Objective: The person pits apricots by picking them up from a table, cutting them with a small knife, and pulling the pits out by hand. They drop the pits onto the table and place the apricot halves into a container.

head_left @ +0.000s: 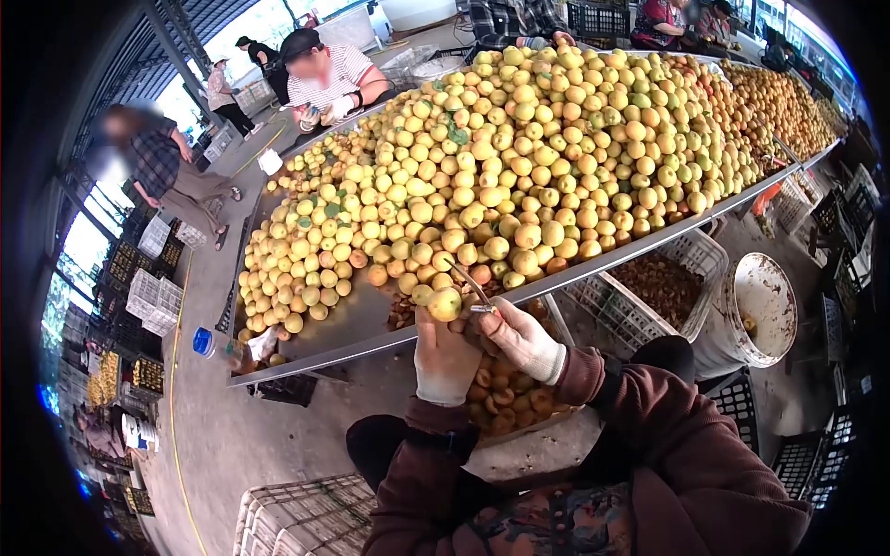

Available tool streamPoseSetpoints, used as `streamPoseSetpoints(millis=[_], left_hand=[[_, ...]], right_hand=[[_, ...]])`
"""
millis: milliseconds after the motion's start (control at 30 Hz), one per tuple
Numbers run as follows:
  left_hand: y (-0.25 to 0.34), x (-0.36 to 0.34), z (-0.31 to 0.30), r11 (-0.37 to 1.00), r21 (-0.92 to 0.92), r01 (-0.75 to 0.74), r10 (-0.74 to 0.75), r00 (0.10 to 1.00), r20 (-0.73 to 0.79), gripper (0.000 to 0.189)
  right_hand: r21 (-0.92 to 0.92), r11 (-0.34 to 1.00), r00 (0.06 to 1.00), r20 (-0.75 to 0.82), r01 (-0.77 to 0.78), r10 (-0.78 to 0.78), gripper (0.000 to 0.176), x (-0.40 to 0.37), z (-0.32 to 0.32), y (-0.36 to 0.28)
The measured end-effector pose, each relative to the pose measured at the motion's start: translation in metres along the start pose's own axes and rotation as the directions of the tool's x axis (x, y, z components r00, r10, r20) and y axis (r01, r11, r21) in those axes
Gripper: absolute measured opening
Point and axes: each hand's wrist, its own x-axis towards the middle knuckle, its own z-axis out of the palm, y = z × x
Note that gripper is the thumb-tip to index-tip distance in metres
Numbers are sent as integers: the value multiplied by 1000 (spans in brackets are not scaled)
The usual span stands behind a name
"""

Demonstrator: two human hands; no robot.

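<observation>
My left hand (pixel 441 360), in a pale glove, is closed around a yellow apricot (pixel 445 304) in front of the table's near edge. A thin knife (pixel 468 281) is gripped in my right hand (pixel 527 343), also gloved, its blade pointing up and away right beside the apricot. Just beyond both hands, a large heap of whole apricots (pixel 519 167) covers the metal table (pixel 369 320). Below my hands, between my knees, a crate holds orange apricot pieces (pixel 510 398), partly hidden by my wrists.
A white crate (pixel 709 255) of brown scraps and a stained white bucket (pixel 769 315) stand to the right. A blue-capped bottle (pixel 211 344) is at the table's left corner. Another crate (pixel 306 519) sits at lower left. Across the heap a person (pixel 324 83) in striped clothing works.
</observation>
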Motion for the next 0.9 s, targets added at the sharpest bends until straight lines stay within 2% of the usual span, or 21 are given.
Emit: streamPoseSetpoints(millis=[33,67,100,133,167,233,367,400,433,467,533,567,600,633,700,767,833,867,900], left_hand=[[4,1,-2,1000,-9,-4,4,1000,10,35],[10,3,-7,926,-330,186,-188,982,25,36],[13,4,-7,718,-603,347,-361,927,103,37],[11,0,4,835,-480,268,-288,957,33,42],[12,3,3,834,-480,270,-287,957,40,42],[13,9,-4,702,-658,271,-289,954,85,43],[2,5,5,696,-646,313,-242,950,199,40],[3,3,6,311,-883,352,-324,913,250,36],[2,2,7,-134,-945,299,-374,868,327,32],[-2,0,6,-128,-946,297,-381,866,323,32],[-17,-6,1,-432,-801,416,-246,800,548,32],[-15,-6,-2,-532,-765,363,-229,808,543,42],[-16,-9,-7,-522,-761,384,-208,808,551,46],[-17,-12,-12,-512,-757,406,-186,808,559,50],[-20,-13,-17,-378,-813,443,-171,829,532,54],[-27,-12,-25,-363,-814,454,-175,825,538,54],[-36,-14,-29,-120,-833,540,-118,826,552,58],[-40,-15,-25,-16,-867,498,-105,861,497,62],[-43,-16,-23,-11,-869,494,-106,864,493,62]], right_hand=[[3,1000,1000,-11,-7,7,26,1,0,-3],[16,999,999,-14,-42,42,25,2,1,-10],[29,997,997,-14,-76,77,25,3,2,-12],[24,999,999,-25,-46,46,25,7,0,-2],[28,998,998,-28,-49,50,25,9,-1,2],[37,999,999,-36,-25,26,26,11,-2,7],[48,999,998,-60,-9,12,28,16,-7,8],[50,998,997,-56,-47,50,29,15,-8,5],[51,995,995,-49,-83,86,31,16,-9,4],[-2,998,996,-58,-63,63,32,16,-10,6],[-52,998,996,-84,-41,37,33,14,-10,10],[-51,998,996,-87,-29,25,33,16,-9,14],[29,996,994,-62,-85,87,32,15,-11,22],[23,1000,997,-73,2,0,32,18,-10,38],[113,993,996,-77,-44,53,34,16,-1,31],[47,987,988,-33,-151,153,37,10,-2,15],[41,985,985,-28,-170,171,39,7,-1,14],[36,976,977,-23,-213,214,39,6,-3,15],[32,966,966,-21,-257,258,39,5,-3,18]])
